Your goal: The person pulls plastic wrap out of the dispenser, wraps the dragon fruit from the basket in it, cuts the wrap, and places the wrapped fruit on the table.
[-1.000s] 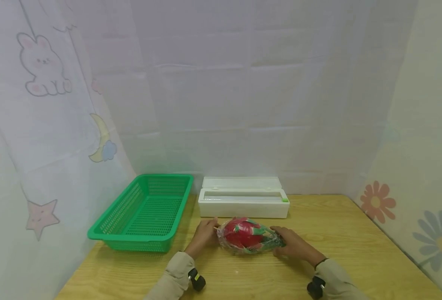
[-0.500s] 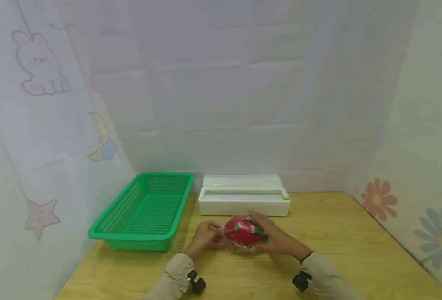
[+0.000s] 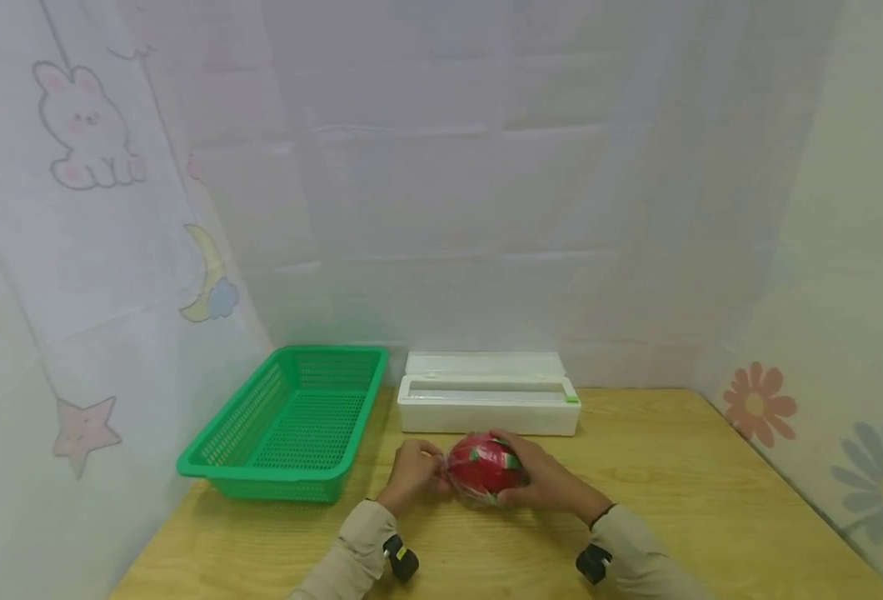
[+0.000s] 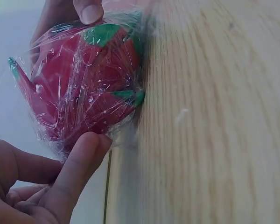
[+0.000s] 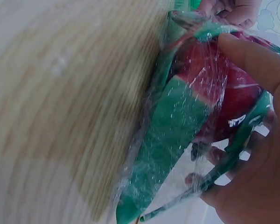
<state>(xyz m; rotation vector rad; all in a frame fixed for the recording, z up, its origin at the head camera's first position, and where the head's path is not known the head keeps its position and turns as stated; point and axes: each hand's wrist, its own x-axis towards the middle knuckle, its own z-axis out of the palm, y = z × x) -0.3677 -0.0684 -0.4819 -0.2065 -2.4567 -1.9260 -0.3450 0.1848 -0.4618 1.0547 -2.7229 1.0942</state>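
Note:
A red dragon fruit (image 3: pixel 481 468) with green-tipped scales lies on the wooden table, covered in clear cling film (image 4: pixel 77 88). At its left end my left hand (image 3: pixel 414 473) pinches the gathered film between thumb and fingers, which shows closely in the left wrist view. My right hand (image 3: pixel 550 482) grips the fruit from the right, thumb on the near side and fingers round the far side. Long green leaf tips (image 5: pixel 170 135) stretch out under the film beside the right palm in the right wrist view.
Behind the fruit stands a white cling film box (image 3: pixel 488 418) with its lid raised and a roll inside. A green plastic basket (image 3: pixel 276 477) sits at the left of the table (image 3: pixel 659 483). Printed cloth hangs at the back and sides.
My right hand has moved left from the fruit's leafy end to round its body. The left hand has closed in on the film at the left end, and the fruit has turned slightly.

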